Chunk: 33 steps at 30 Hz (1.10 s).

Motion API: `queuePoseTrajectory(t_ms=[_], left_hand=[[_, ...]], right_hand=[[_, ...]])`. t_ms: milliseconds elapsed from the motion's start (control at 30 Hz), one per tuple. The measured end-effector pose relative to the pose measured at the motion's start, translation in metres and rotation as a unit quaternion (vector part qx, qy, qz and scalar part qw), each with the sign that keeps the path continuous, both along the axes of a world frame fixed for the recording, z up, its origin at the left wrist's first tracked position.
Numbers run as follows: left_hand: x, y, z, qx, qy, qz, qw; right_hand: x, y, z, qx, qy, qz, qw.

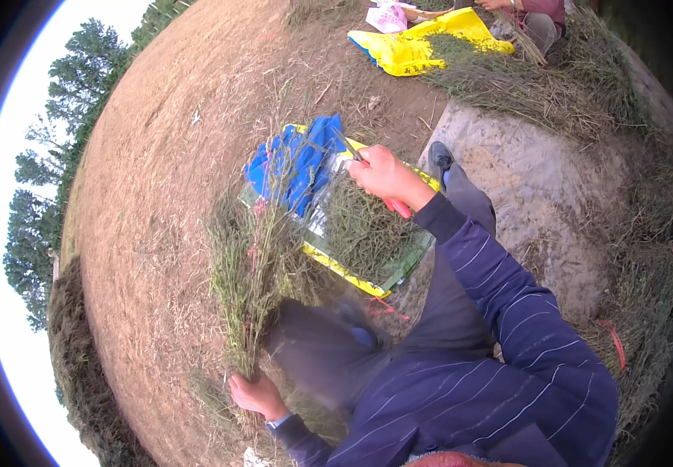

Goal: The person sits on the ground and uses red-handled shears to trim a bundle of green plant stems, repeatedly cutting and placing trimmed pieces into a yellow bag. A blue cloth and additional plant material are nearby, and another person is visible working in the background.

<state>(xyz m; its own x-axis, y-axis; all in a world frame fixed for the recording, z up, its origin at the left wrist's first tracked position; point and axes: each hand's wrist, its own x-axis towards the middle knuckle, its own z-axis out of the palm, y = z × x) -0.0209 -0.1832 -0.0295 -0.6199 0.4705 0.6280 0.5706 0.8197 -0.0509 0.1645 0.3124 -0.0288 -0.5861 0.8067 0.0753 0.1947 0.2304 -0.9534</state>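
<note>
While the view's centre serves as the dial, dry, straw-strewn ground [150,194] spreads from eight to twelve o'clock, giving the left side broad room as far as the trees [80,86] at ten. Between two and three lies a pale, soiled stretch [535,171], whether sheet or earth I cannot tell, edged at two by a heap of stalks [523,89]. Between one and two, at the rim, a co-worker [543,27] sits beside a yellow sheet [406,56]. The central mat [340,268], yellow-edged, has blue cloth [305,167] toward eleven o'clock and loose green sprigs [368,226] over its middle. Toward eight, an upright bundle of stalks [235,272] stands alongside the mat's left edge, its tops overlapping the blue cloth in view; I cannot tell whether they touch. At seven o'clock the left hand [259,397] has its fingers closed around the bundle's lower end. At one, the right hand [383,173] is above the mat's right part, fingers wrapped round a red-handled cutting tool [398,208] whose tip points to eleven; its blade gap is too small to judge. Red string [387,309] lies at five, just beyond the mat's near corner.
</note>
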Motion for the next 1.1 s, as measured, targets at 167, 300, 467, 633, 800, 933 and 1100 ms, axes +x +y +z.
queuePoseTrajectory(t_ms=[167,300,467,633,800,933,1100], left_hand=[[0.003,-0.003,-0.001,0.006,-0.020,0.011,1.000],[0.005,-0.002,0.003,0.017,-0.030,0.013,0.999],[0.002,-0.006,-0.002,0.010,-0.021,0.012,1.000],[-0.003,-0.010,-0.008,0.007,-0.006,0.003,1.000],[-0.005,-0.012,-0.009,0.006,-0.009,0.004,1.000],[-0.002,-0.008,-0.006,0.006,-0.004,0.005,1.000],[0.000,-0.008,-0.006,0.010,-0.003,0.012,1.000]], right_hand=[[0.002,0.016,0.011,-0.106,0.051,0.027,0.993],[-0.005,0.033,0.029,-0.114,0.028,0.013,0.993],[-0.004,0.049,0.011,-0.037,0.061,-0.084,0.994],[0.009,0.029,0.004,-0.145,0.006,0.063,0.987],[0.005,0.020,0.014,-0.104,-0.016,0.153,0.983],[-0.004,0.027,0.021,-0.068,-0.032,0.190,0.979],[-0.011,0.023,0.033,-0.005,-0.074,0.188,0.979]])
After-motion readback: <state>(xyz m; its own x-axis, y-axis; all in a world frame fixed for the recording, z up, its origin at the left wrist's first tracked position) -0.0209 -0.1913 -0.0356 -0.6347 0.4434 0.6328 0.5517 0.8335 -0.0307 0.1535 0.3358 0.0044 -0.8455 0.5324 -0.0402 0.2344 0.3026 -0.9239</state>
